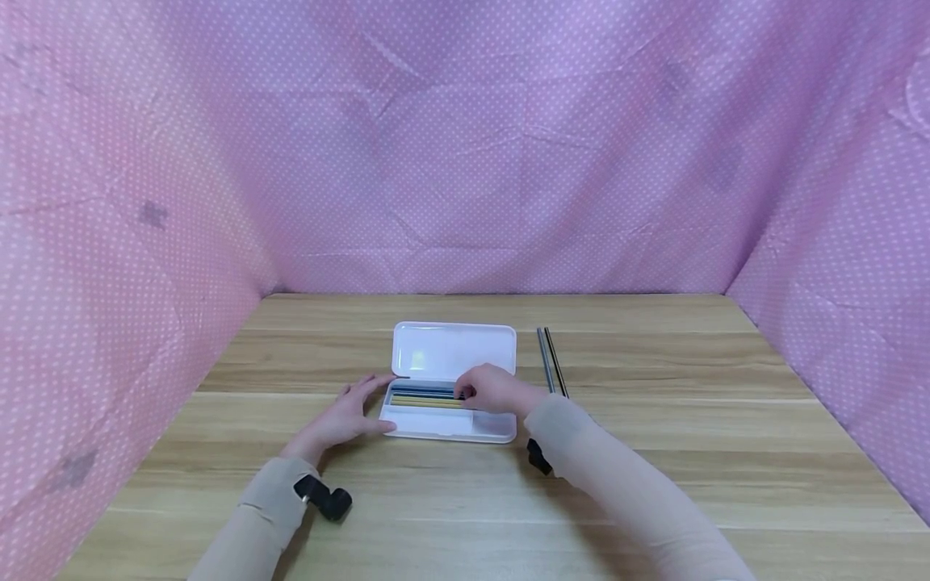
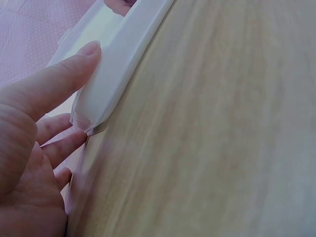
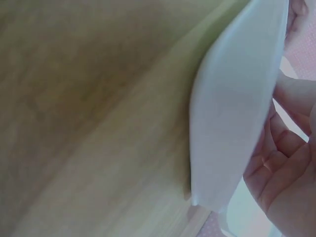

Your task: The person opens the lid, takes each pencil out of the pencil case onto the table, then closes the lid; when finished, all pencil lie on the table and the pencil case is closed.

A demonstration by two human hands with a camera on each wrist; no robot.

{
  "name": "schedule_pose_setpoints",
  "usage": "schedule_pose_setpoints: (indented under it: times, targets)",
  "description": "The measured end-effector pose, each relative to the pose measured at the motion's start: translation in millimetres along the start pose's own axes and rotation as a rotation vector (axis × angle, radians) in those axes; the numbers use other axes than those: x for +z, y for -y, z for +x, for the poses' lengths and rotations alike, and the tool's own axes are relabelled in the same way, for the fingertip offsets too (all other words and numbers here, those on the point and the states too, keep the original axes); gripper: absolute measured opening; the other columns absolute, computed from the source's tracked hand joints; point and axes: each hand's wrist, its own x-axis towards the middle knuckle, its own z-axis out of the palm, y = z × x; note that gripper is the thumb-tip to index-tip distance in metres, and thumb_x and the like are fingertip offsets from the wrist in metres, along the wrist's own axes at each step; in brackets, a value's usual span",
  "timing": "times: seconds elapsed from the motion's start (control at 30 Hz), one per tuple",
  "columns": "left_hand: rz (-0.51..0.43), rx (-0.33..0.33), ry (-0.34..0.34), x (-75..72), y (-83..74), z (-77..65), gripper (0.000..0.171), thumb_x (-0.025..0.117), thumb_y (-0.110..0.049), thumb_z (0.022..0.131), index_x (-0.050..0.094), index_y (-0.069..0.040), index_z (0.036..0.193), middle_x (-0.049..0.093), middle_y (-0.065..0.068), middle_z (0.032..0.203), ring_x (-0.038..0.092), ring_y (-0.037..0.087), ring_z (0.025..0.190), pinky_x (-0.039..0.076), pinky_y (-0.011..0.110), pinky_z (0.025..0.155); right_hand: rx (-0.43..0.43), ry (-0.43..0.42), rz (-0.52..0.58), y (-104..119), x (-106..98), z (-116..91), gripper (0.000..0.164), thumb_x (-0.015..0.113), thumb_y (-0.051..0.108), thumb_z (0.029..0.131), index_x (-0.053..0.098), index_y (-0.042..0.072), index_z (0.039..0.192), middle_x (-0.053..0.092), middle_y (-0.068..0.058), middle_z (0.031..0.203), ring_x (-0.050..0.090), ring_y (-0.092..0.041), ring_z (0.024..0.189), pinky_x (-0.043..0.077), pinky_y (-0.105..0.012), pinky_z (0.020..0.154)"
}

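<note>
A white hinged case [image 1: 436, 436] lies on the table with its lid [image 1: 454, 351] raised at the back. Dark blue sticks [image 1: 421, 390] and yellow ones [image 1: 425, 402], slim like pencils, lie lengthwise in its rear compartment. My left hand [image 1: 349, 415] steadies the case's left end, thumb at the front corner and outstretched fingers near the hinge. The left wrist view shows that thumb [image 2: 74, 69] on the rim. My right hand [image 1: 494, 390] reaches over the case's right half, its bent fingertips pinching at the sticks' right ends. Its palm hides most of what it holds.
To the right of the case, a grey stick [image 1: 545, 359] and a black stick [image 1: 556, 361] lie side by side, partly behind the right forearm. Pink dotted cloth [image 1: 494, 161] hangs behind the wooden table [image 1: 450, 508] and along both sides.
</note>
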Motion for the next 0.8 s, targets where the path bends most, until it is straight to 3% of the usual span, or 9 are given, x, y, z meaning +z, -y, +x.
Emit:
schedule_pose_setpoints:
  times: [0.8]
  targets:
    - [0.012,0.01,-0.002,0.1,0.1,-0.3,0.084,0.08,-0.037,0.072,0.039,-0.023,0.144,0.016,0.022,0.156,0.0,0.045,0.143,-0.005,0.067,0.109,-0.02,0.007,0.023,-3.7,-0.4,0.4,0.007,0.067,0.009,0.087,0.07,0.012,0.092,0.058,0.005,0.074,0.05,-0.01,0.072,0.045,-0.026,0.072]
